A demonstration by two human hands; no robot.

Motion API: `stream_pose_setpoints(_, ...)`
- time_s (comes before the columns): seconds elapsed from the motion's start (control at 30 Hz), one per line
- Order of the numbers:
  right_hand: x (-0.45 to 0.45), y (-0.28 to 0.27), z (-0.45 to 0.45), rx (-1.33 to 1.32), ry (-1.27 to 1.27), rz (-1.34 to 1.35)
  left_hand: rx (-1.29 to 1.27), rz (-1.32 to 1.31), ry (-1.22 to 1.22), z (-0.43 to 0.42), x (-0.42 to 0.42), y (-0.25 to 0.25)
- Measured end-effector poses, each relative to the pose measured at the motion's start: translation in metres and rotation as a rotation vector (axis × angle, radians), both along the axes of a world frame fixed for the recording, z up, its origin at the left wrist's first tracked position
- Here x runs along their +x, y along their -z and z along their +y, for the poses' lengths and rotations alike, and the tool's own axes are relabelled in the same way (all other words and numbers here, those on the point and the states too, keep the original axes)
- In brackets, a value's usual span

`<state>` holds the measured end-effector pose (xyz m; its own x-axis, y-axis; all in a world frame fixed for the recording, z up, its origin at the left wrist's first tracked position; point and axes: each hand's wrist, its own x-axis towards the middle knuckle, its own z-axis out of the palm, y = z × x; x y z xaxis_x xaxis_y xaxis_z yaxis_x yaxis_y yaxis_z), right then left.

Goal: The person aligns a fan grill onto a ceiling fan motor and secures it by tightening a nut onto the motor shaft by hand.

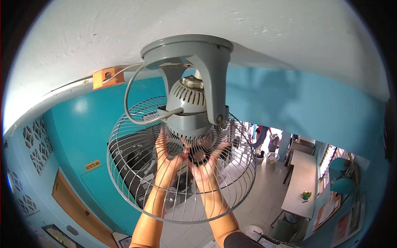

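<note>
A grey orbit fan (194,99) hangs from the ceiling, its motor housing tilted in a forked bracket. Below the housing spreads a round wire guard (120,182). My left hand (166,159) and my right hand (206,165) reach up from below and show through the guard wires. Between them, under the motor, sits a dark round hub piece (198,157), with fingers and thumbs curled about it. Clear, shiny surfaces show near both hands, perhaps see-through blades. Wires partly cover my fingers.
A grey cable (127,97) loops from the motor to an orange junction box (108,78). Far below stand a long table (300,182) and a dark machine (132,159). A person (261,136) is near the doorway. A brown door (76,202) stands left.
</note>
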<state>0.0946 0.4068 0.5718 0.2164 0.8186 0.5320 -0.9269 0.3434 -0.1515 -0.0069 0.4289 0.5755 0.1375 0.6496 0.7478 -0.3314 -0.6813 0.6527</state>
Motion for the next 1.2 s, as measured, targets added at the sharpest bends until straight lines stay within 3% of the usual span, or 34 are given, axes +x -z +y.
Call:
stream_pose_setpoints(0.07, 0.003, 0.002, 0.0, -0.033, -0.075, 0.08, -0.288, -0.144, 0.346, -0.009, 0.0, -0.002)
stream_pose_setpoints(0.1, 0.005, 0.004, 0.001, -0.046, -0.08, 0.061, -0.284, -0.134, 0.34, 0.0, 0.0, -0.002)
stream_pose_setpoints(0.17, 0.009, 0.004, 0.002, -0.005, -0.159, 0.05, 0.237, 0.446, 0.007, 0.027, 0.0, 0.0)
stream_pose_setpoints(0.2, 0.007, 0.002, 0.0, -0.002, -0.164, 0.061, 0.426, 0.569, -0.173, 0.033, -0.003, 0.003)
stream_pose_setpoints(0.27, 0.0, -0.004, -0.006, -0.117, -0.104, 0.096, 0.522, 0.626, -0.304, 0.045, -0.005, 0.002)
stream_pose_setpoints(0.4, 0.008, 0.011, 0.015, 0.218, -0.271, 0.079, 0.611, 0.666, -0.423, 0.064, -0.006, 0.001)
stream_pose_setpoints(0.47, 0.005, 0.002, 0.009, 0.036, -0.219, 0.17, 0.643, 0.673, -0.452, 0.071, -0.003, -0.001)
stream_pose_setpoints(0.7, 0.008, 0.004, 0.001, -0.039, -0.067, 0.084, 0.684, 0.679, -0.506, 0.079, 0.003, 0.004)
stream_pose_setpoints(0.77, 0.005, 0.001, -0.01, -0.322, 0.095, 0.129, 0.692, 0.678, -0.512, 0.079, 0.003, 0.005)
stream_pose_setpoints(0.9, 0.03, 0.042, 0.027, -0.076, 0.028, 0.043, 0.706, 0.672, -0.525, 0.082, 0.005, 0.007)
stream_pose_setpoints(1.0, 0.037, 0.038, 0.03, -0.033, 0.009, -0.024, 0.717, 0.668, -0.544, 0.082, 0.002, 0.011)
stream_pose_setpoints(1.03, 0.031, 0.024, 0.021, -0.286, 0.101, 0.083, 0.721, 0.669, -0.551, 0.081, 0.002, 0.013)
stream_pose_setpoints(1.07, 0.034, 0.033, 0.025, -0.295, 0.109, 0.085, 0.727, 0.667, -0.556, 0.08, 0.001, 0.015)
stream_pose_setpoints(1.13, 0.048, 0.069, 0.053, -0.059, 0.115, 0.027, 0.736, 0.661, -0.568, 0.08, -0.001, 0.017)
stream_pose_setpoints(1.17, 0.058, 0.088, 0.073, 0.267, 0.036, -0.119, 0.744, 0.66, -0.574, 0.081, -0.001, 0.018)
stream_pose_setpoints(1.2, 0.05, 0.071, 0.055, 0.262, 0.042, -0.117, 0.744, 0.659, -0.581, 0.081, -0.003, 0.019)
